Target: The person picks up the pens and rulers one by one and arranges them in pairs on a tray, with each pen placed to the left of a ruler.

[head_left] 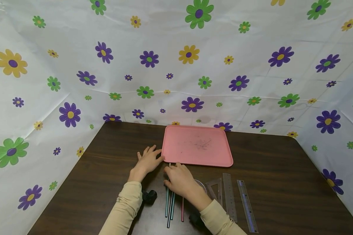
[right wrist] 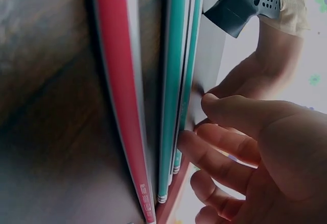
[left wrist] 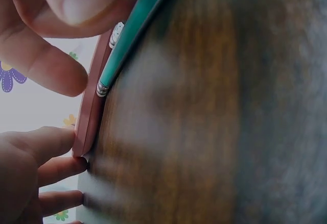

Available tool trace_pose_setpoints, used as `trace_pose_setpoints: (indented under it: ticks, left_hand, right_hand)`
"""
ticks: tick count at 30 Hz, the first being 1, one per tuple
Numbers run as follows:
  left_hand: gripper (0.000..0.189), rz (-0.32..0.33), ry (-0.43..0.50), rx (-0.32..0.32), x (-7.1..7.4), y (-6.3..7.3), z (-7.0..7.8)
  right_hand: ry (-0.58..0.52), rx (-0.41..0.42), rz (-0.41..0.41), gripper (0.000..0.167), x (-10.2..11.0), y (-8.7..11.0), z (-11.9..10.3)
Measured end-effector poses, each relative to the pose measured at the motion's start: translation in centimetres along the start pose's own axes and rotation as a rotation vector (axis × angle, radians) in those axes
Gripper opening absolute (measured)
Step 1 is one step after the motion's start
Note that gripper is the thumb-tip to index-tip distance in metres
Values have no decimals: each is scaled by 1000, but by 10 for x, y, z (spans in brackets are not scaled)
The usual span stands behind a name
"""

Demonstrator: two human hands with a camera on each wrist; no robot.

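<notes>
My right hand (head_left: 179,179) gripped nothing that I could see: its fingers were loosely bent, the thumb apart, one fingertip against the teal pencils (right wrist: 176,81), which lay on the table with their metal-banded ends towards the tray. I judged them light and stiff, with smooth, glossy barrels apt to roll or slide, and points that might snap if dropped; a pinch around mid-barrel seemed the surest hold. A slim dark pencil (head_left: 168,220) lay close among them, and a shiny red pencil (right wrist: 117,55) with pale lettering lay apart. My left hand (head_left: 147,161), fingers spread, touched the corner of the pink tray (head_left: 170,147), a scuffed rectangle with rounded corners and a raised rim, probably rigid plastic. Off to the right lay a clear set square (head_left: 219,189) and two flat, straight rulers (head_left: 230,197), all on the dark wood-grained table (head_left: 120,140); beyond hung creased, flower-printed sheeting (head_left: 253,42).
</notes>
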State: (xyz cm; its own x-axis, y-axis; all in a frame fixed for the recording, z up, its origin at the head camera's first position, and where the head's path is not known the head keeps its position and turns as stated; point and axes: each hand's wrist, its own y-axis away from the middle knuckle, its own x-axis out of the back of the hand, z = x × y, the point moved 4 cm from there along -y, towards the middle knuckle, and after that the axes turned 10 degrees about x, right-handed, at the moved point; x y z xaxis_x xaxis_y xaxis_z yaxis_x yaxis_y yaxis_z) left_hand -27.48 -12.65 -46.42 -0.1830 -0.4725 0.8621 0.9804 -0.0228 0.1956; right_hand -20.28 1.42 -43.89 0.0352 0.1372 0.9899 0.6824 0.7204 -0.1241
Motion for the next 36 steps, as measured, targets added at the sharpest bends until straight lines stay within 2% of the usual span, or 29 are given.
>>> trace_pose_setpoints:
  ticks: [11, 20, 36]
  left_hand:
    - [52, 4, 3, 0, 2, 1, 0]
    - [51, 8, 7, -6, 1, 1, 0]
    - [52, 9, 3, -2, 0, 0, -1]
  right_hand:
    - [-12, 2, 1, 16, -5, 0, -2]
    - [-16, -5, 19, 17, -7, -1, -4]
    - [-73, -67, 23, 11, -7, -3, -8]
